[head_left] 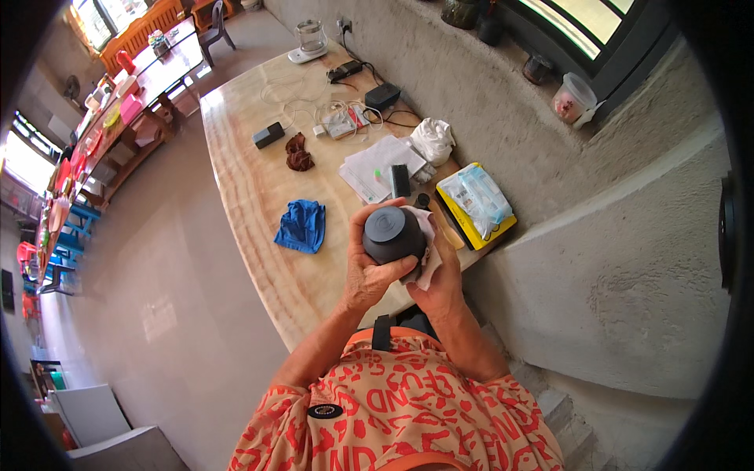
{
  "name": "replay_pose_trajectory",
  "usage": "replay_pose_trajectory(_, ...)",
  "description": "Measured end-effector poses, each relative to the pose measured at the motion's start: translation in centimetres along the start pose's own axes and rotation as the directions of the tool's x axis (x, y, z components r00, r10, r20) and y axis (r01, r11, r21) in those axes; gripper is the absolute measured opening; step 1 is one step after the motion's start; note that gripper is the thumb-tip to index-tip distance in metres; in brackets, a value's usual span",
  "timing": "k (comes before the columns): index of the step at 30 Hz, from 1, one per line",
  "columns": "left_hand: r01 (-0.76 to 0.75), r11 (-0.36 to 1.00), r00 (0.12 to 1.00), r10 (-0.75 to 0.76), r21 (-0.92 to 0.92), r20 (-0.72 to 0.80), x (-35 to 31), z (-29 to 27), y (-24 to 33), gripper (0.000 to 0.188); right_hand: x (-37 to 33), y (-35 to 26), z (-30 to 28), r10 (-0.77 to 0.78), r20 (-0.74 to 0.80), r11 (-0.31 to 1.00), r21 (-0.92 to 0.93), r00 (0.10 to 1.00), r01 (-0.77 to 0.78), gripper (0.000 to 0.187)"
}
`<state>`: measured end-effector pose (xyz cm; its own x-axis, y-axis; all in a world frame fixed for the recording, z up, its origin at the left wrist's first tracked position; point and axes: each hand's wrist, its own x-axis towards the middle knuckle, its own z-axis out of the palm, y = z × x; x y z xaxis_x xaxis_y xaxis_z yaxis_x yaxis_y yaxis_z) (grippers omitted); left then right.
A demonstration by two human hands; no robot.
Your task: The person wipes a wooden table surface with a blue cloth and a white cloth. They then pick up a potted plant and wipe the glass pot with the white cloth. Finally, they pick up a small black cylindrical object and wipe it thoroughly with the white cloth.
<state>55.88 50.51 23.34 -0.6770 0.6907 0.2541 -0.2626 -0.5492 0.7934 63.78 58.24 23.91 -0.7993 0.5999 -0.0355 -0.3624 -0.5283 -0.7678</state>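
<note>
My left hand (366, 276) is wrapped round a dark grey rounded vessel (390, 239), with its flat round end facing up. I cannot tell whether that end is a base or a lid. My right hand (441, 284) is closed on a pale pinkish cloth (429, 263), which lies against the vessel's right side. Both hands are above the near end of the marble-patterned table (259, 196). A crumpled blue cloth (301, 226) lies left of them. Just beyond the hands are a black block (400, 180) and white papers (369, 174).
To the right, a yellow-and-black package (479, 206) sits at the table's wall-side edge near a bundled white cloth (432, 141). Farther off are a brown cloth (298, 155), a dark box (269, 135), tangled cables (338, 114) and a glass kettle (311, 38). A rough grey wall (503, 118) borders the table.
</note>
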Motion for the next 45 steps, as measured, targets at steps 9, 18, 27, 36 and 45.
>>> replay_pose_trajectory(9, -0.113, 0.976, 0.950, 0.161, 0.185, -0.269, 1.6, 0.5, -0.5, 0.077, -1.6, -1.2, 0.8, 0.380, 0.013, 0.923, -0.075, 0.925, -0.378, 0.034)
replay_pose_trajectory(18, -0.024, 0.977, 0.986, 0.058, 0.210, -0.155, 5.4, 3.9, -3.2, 0.085, 4.3, -3.0, -3.5, -0.106, -0.138, 0.942, -0.331, 0.985, 0.054, 0.033)
replay_pose_trajectory(27, 0.096, 0.992, 0.992, -0.089, 0.086, -0.087, 11.5, 7.3, -7.4, 0.077, 8.9, -8.9, -8.0, -0.507, 0.214, 0.250, -0.890, 0.835, 0.380, 0.033)
replay_pose_trajectory(36, 0.115, 0.991, 0.992, -0.117, 0.061, 0.035, 16.3, 11.1, -11.2, 0.080, 14.0, -16.2, -12.6, -0.449, 0.279, 0.362, -0.812, 0.849, 0.458, 0.038)
replay_pose_trajectory(45, 0.091, 0.994, 0.996, -0.091, 0.058, -0.004, 23.7, 14.8, -16.2, 0.078, 15.1, -18.4, -17.8, -0.489, 0.233, 0.160, -0.923, 0.840, 0.349, 0.035)
